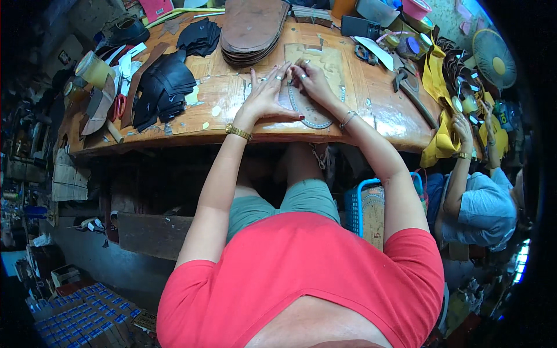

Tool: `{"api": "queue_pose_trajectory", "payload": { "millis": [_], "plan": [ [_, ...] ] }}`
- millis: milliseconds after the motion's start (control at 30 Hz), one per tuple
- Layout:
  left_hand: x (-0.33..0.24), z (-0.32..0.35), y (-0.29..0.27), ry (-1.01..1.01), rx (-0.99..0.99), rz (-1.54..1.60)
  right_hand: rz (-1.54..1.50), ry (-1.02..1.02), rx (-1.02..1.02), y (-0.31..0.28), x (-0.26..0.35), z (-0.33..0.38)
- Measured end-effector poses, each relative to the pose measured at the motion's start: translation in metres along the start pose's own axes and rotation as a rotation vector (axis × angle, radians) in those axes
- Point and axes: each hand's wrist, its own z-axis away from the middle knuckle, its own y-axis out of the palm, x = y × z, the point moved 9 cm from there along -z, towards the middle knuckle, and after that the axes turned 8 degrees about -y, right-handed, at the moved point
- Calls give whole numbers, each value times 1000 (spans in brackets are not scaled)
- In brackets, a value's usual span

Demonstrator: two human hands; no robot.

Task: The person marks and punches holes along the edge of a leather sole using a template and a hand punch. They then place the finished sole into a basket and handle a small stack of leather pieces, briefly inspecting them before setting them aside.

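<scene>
A tan pattern piece (313,116) with a rounded near end and a row of small marks along its rim lies on the wooden table (226,95). My left hand (270,93) is open, fingers spread, its fingertips and thumb at the piece's left edge. My right hand (313,81) rests over the middle of the piece, its fingers pinched together close to the left fingertips. What they pinch is too small and hidden to make out. Beyond my left hand sits a stack of brown rounded leather pieces (252,29).
Black leather pieces (165,87) and red-handled scissors (120,104) lie at left. To the right are a hammer (415,95), dark-handled scissors (365,54), jars (409,46) and yellow strips (441,127). A blue basket (354,209) stands below; another person (478,197) works at far right.
</scene>
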Motion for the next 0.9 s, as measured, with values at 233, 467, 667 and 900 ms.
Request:
{"api": "queue_pose_trajectory", "payload": {
  "millis": [233, 467, 667, 900],
  "plan": [
    [10, 0, 4, -8, -31, -27, 277, -353, 68, 17, 30, 5],
    [3, -1, 0, -3, -11, 9, -180, 115, -43, -2, -20, -2],
    [6, -2, 2, -11, -25, 4, 162, -428, -60, 3, 24, -2],
    [6, -3, 6, -20, 12, 67, -376, 211, -238, -34, -46, 4]
  ]
}}
